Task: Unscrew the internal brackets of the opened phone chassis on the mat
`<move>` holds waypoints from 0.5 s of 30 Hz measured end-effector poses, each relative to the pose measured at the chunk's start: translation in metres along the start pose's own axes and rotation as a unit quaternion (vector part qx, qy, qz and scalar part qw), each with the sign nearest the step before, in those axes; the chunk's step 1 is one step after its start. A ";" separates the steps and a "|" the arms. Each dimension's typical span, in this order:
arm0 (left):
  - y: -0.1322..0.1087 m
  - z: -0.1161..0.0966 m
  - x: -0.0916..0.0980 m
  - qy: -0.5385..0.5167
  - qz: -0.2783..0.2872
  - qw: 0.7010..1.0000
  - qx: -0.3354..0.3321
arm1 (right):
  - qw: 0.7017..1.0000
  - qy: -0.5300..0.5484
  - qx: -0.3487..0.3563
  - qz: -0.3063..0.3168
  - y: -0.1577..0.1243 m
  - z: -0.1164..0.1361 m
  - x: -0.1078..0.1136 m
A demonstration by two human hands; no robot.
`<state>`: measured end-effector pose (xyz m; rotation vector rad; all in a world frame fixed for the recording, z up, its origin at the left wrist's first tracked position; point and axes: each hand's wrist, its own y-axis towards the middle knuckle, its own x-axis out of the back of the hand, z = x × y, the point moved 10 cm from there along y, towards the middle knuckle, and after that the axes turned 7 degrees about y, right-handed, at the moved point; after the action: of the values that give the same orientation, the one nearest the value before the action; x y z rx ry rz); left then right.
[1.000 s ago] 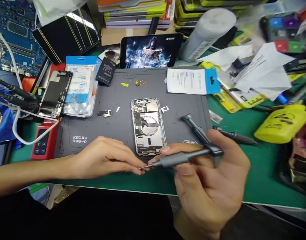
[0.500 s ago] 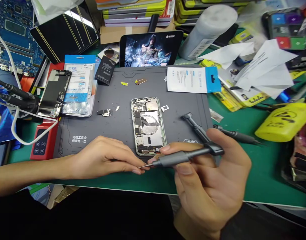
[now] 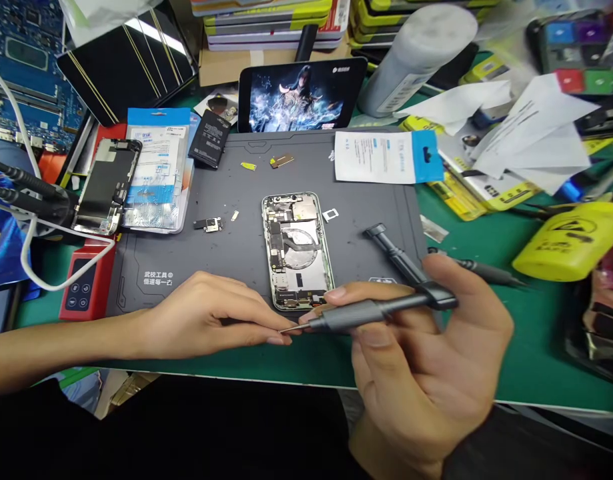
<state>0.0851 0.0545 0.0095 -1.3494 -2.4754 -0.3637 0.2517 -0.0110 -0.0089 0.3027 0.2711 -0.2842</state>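
My right hand point(image 3: 431, 360) grips a dark grey precision screwdriver point(image 3: 356, 315), its thin shaft pointing left. At the tip of that shaft, the fingers of my left hand point(image 3: 211, 313) are pinched together; whatever they hold is too small or hidden to name. Just beyond both hands lies an opened phone housing point(image 3: 300, 267), its internal parts exposed and its battery bay bare. A second screwdriver point(image 3: 393, 253) rests on the grey work mat point(image 3: 161, 253), partly behind my right hand. A small SIM tray point(image 3: 331, 215) sits right of the housing, and a small phone part point(image 3: 209, 225) to its left.
A detached phone screen point(image 3: 106, 187) and a black battery point(image 3: 211, 138) lie at the left. At the back stands a lit tablet point(image 3: 301, 97) beside a grey bottle point(image 3: 416, 60). A yellow bottle point(image 3: 569, 243) and another screwdriver point(image 3: 491, 271) are on the right.
My right hand and the screwdriver have shifted slightly to the right. My left hand keeps its pinch in nearly the same spot.
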 end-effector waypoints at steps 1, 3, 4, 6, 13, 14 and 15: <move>0.000 0.000 0.000 0.002 0.002 1.000 0.001 | 1.000 -0.001 0.000 0.001 0.000 0.000 0.000; 0.000 0.001 0.000 0.006 0.002 1.000 0.003 | 1.000 -0.005 0.000 -0.001 0.000 0.000 0.000; 0.000 0.001 0.000 0.006 0.002 1.000 0.003 | 1.000 -0.007 0.000 0.000 -0.001 0.000 0.000; 0.000 0.001 0.000 0.005 0.000 1.000 0.005 | 1.000 -0.013 -0.002 0.000 -0.001 0.000 0.000; 0.002 0.001 0.001 0.006 0.001 1.000 0.009 | 0.999 -0.034 -0.001 -0.001 0.001 0.001 -0.002; 0.002 0.001 0.001 0.005 0.001 1.000 0.007 | 1.000 -0.031 0.001 -0.003 0.001 0.001 -0.002; 0.001 0.001 0.001 0.004 0.001 1.000 0.006 | 1.000 -0.030 0.002 -0.005 0.001 0.002 -0.001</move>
<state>0.0857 0.0564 0.0089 -1.3432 -2.4664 -0.3528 0.2512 -0.0102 -0.0066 0.2963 0.2122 -0.3037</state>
